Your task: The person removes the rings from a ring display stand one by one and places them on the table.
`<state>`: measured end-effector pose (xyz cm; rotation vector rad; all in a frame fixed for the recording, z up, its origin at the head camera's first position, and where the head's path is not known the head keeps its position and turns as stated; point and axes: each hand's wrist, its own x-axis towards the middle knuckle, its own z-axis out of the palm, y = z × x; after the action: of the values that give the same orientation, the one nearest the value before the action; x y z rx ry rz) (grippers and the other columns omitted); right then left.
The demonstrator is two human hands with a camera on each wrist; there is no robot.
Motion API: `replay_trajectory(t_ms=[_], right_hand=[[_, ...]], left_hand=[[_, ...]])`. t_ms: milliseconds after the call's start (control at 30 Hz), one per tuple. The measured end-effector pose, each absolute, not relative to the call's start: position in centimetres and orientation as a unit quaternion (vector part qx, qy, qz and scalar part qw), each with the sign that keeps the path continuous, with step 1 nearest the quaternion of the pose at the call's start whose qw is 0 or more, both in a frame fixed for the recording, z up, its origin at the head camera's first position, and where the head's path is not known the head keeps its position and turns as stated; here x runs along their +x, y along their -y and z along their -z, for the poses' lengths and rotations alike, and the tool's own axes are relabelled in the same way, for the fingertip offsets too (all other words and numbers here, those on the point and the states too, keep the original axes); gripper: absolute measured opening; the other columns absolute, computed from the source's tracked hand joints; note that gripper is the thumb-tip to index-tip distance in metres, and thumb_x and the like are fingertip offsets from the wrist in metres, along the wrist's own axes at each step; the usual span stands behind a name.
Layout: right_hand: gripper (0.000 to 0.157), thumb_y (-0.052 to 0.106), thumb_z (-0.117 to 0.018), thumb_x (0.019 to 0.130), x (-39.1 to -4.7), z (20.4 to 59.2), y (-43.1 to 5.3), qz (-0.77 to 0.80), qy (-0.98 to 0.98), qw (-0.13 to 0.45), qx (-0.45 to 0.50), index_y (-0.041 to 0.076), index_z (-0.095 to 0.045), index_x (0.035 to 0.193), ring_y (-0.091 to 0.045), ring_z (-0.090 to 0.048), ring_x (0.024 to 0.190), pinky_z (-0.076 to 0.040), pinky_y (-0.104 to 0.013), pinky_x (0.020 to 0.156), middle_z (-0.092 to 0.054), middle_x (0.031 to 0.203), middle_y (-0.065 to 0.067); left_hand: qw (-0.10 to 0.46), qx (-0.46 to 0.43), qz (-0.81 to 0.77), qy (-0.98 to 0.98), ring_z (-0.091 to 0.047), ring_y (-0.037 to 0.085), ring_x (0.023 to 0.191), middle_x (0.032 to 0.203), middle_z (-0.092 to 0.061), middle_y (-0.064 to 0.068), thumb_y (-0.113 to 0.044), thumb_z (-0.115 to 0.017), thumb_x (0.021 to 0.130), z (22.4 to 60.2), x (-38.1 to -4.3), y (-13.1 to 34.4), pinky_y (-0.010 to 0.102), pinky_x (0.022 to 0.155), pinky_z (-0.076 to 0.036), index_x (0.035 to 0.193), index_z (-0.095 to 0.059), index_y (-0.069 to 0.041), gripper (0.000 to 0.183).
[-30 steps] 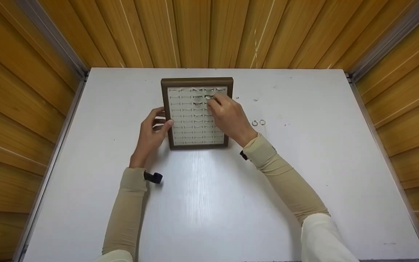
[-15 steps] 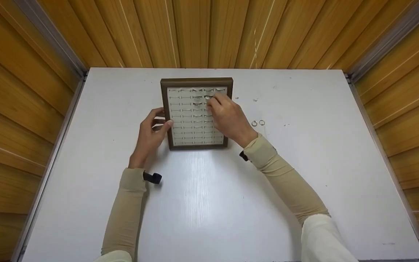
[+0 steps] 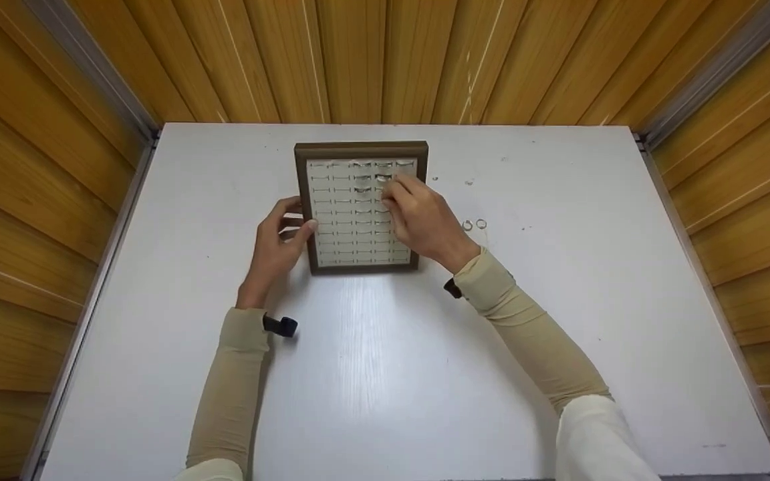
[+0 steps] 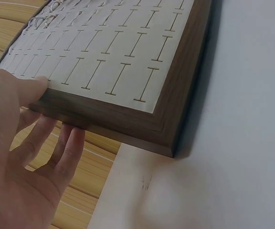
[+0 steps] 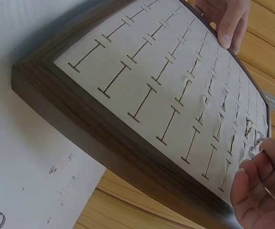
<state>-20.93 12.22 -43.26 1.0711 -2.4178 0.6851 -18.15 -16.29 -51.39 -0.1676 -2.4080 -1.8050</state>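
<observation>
Rings (image 3: 363,190) sit in slits (image 3: 320,201) of a white insert (image 3: 333,228), grouped from about 12 to 1 o'clock in a dark wood-framed tray (image 3: 362,270) that stands tilted on the counter (image 3: 358,374), toward 11 o'clock from the counter's middle. Along the tray's 9 o'clock side, slits show as thin dark lines. The left hand (image 3: 278,248) has its grip closed on the tray at 9 o'clock, thumb over the front and fingers behind. From 3 o'clock the right hand (image 3: 428,224) crosses the tray's face, its grip pinching a small ring (image 5: 252,151) close against the insert. Two loose rings (image 3: 481,220) lie side by side on the counter at 3 o'clock from the tray; specks (image 3: 469,182) nearer 2 o'clock are too small to identify.
</observation>
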Motion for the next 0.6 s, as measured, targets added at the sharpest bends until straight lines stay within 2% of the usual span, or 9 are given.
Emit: replay_trajectory(t_ms=[400,600], right_hand=[[0.012,0.005,-0.059,0.109,-19.9,43.5,-13.6,-0.256,0.856,0.201,0.401,-0.001,-0.069,0.105,-0.024,-0.066,0.093,-0.063,-0.031,0.084,-0.066,0.103,-0.012],[0.011,0.005,-0.060,0.108,-19.2,44.1,-15.0,-0.266,0.858,0.188,0.397,-0.001,-0.069,0.104,-0.022,-0.066,0.087,-0.061,-0.031,0.075,-0.066,0.100,-0.012]], left_hand=[[0.072,-0.063,0.600,0.794,-0.068,0.024,0.111,0.130,-0.066,0.006,-0.023,-0.073,0.104,51.4,-18.1,16.4,0.043,0.101,-0.060,0.146,-0.060,-0.019,0.044],[0.074,-0.066,0.598,0.796,-0.068,0.025,0.114,0.131,-0.066,0.007,-0.024,-0.073,0.104,51.4,-18.2,16.3,0.042,0.101,-0.060,0.147,-0.059,-0.018,0.046]])
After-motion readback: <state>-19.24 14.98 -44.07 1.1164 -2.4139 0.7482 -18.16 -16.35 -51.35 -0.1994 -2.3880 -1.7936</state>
